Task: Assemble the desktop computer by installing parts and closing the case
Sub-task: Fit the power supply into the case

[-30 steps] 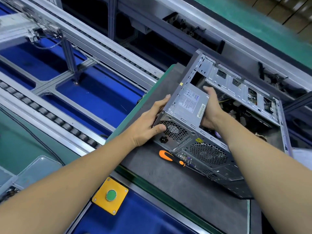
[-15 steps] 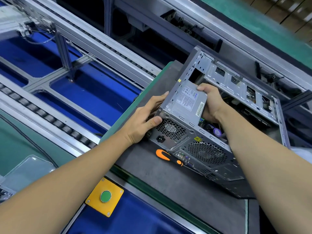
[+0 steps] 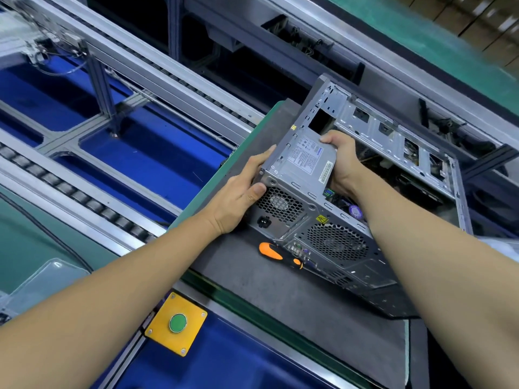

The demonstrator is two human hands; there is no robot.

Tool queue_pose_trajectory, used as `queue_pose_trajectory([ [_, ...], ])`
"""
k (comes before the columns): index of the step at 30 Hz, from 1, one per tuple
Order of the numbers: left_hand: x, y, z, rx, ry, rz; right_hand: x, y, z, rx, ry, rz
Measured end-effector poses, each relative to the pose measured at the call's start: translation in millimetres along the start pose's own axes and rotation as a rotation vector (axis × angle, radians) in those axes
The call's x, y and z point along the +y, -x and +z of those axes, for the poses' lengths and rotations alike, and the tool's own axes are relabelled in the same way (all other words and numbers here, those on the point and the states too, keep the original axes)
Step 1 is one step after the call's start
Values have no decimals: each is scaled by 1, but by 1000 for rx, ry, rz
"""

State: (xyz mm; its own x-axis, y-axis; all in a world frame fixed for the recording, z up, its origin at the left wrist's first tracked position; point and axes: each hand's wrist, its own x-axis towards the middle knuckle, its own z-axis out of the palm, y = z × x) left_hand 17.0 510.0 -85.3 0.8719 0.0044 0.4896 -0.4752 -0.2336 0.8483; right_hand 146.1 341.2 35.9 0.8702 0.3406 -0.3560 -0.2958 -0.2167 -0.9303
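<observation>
An open grey desktop case (image 3: 373, 136) lies on its side on a dark grey mat (image 3: 280, 299). A silver power supply (image 3: 303, 160) with a white label sits in the case's near rear corner. My left hand (image 3: 241, 192) grips that outer corner, thumb on the perforated rear panel, fingers along the side. My right hand (image 3: 341, 161) reaches inside the case and holds the power supply's inner end, fingers curled over its far edge. Cables and a board show dimly deeper inside.
An orange and black screwdriver (image 3: 276, 252) lies on the mat against the case's rear. A yellow box with a green button (image 3: 177, 322) sits at the front edge. Roller conveyor rails (image 3: 84, 197) and blue panels run to the left, more conveyor frame behind.
My right hand has slid up along the power supply's inner side and now curls over its far edge. My left hand stays at the case corner. The view has shifted slightly.
</observation>
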Motion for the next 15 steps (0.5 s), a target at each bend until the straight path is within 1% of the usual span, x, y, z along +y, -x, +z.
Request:
queue_pose_trajectory([
  [4, -9, -5, -1, 15, 16, -68, 0, -3, -1, 18, 42, 8],
  [9, -11, -9, 2, 86, 20, -16, 12, -13, -9, 19, 2, 76],
  [13, 0, -16, 3, 196, -17, -84, 12, -17, -9, -15, -32, 119],
  [15, 3, -16, 3, 201, -55, -90, 11, -16, -11, -56, -28, 139],
])
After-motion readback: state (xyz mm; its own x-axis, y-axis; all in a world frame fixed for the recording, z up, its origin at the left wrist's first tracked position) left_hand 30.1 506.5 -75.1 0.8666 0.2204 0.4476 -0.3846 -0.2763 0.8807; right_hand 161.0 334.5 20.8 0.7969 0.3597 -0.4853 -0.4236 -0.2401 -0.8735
